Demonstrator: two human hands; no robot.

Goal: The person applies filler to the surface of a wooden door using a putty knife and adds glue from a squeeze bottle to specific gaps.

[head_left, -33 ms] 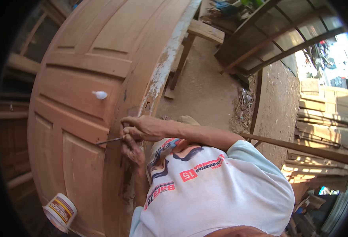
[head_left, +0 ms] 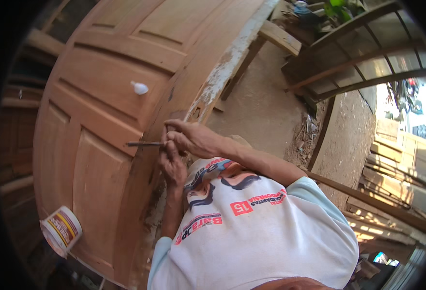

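Note:
A large panelled wooden door [head_left: 92, 111] lies flat in front of me. My right hand [head_left: 196, 137] reaches across its near edge and pinches the end of a thin flat metal blade [head_left: 142, 143]. The blade points left over a door panel. Just beneath it, my left hand [head_left: 171, 166] has its fingers curled up against the same end of the blade. A small white blob [head_left: 139, 88] sits on a panel farther up the door. My white printed shirt fills the lower middle of the view.
A white tub with a red and yellow label [head_left: 60, 229] stands at the door's lower left corner. Dirt floor [head_left: 266, 96] lies beyond the door's worn edge. Wooden frames [head_left: 363, 53] lean at the top right, and stacked planks [head_left: 396, 164] lie at the right.

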